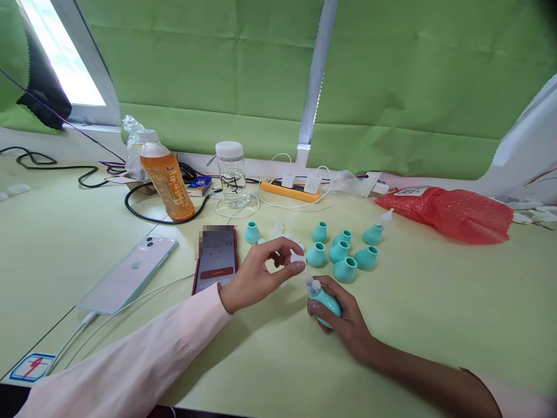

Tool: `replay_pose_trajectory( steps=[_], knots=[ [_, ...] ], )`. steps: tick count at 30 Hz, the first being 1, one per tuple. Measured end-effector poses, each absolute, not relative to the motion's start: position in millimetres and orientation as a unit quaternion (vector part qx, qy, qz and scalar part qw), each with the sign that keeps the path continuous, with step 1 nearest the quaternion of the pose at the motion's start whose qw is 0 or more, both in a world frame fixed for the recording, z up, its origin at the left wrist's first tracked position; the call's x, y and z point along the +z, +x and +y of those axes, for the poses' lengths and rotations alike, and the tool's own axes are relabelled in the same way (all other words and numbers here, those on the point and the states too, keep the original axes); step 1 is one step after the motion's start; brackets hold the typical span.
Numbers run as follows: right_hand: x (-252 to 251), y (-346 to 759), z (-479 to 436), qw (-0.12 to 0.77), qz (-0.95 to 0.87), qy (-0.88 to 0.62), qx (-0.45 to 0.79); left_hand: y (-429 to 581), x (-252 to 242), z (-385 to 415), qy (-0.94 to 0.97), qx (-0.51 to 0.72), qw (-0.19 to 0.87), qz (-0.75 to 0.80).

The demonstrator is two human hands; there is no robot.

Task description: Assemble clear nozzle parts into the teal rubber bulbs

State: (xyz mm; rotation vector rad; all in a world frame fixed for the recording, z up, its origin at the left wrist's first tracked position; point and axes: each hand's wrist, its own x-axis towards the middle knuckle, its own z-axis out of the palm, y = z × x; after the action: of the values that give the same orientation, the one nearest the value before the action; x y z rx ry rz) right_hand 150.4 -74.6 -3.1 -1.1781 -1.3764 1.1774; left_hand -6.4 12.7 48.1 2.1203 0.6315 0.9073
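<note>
My left hand (265, 267) pinches a small white translucent piece (296, 259) between thumb and fingertips; its exact shape is partly hidden. To its right, my right hand (343, 310) is wrapped round a teal squeeze bulb (327, 307), tilted toward the left hand. A clear plastic fitting (312, 284) sits at the mouth of that bulb. The two hands are apart. Several teal bulbs (345, 270) stand mouth-up just beyond them. One teal bulb (373, 234) at the right carries a pale pointed nozzle (386, 216). Another single bulb (251, 232) stands behind my left hand.
A phone with a lit screen (216, 264) lies beside my left wrist, and a white phone (130, 273) charges farther left. Behind stand an orange drink bottle (167, 183), a clear water bottle (233, 177) and a power strip (290, 190). A red bubble-wrap bag (456, 212) lies right.
</note>
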Motion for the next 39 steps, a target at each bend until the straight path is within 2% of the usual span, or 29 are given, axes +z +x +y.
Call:
replay_pose_trajectory(
  steps=[3,9,23,29,39],
  knots=[
    [-3,150,-75,0.474,-0.561,-0.481,0.478,-2,41,3,0.729,0.368,0.534,0.219],
    [-2,148,-75,0.481,-0.552,-0.493,0.470,4,27,2,0.644,0.378,0.622,0.235],
    [-2,147,-74,0.444,-0.564,-0.525,0.456,8,22,-9,0.481,0.431,0.698,0.309],
    [-2,146,-74,0.451,-0.560,-0.531,0.449,9,21,-11,0.467,0.421,0.719,0.295],
    [3,145,-75,0.458,-0.537,-0.523,0.478,12,13,-13,0.493,0.434,0.694,0.293]
  ],
)
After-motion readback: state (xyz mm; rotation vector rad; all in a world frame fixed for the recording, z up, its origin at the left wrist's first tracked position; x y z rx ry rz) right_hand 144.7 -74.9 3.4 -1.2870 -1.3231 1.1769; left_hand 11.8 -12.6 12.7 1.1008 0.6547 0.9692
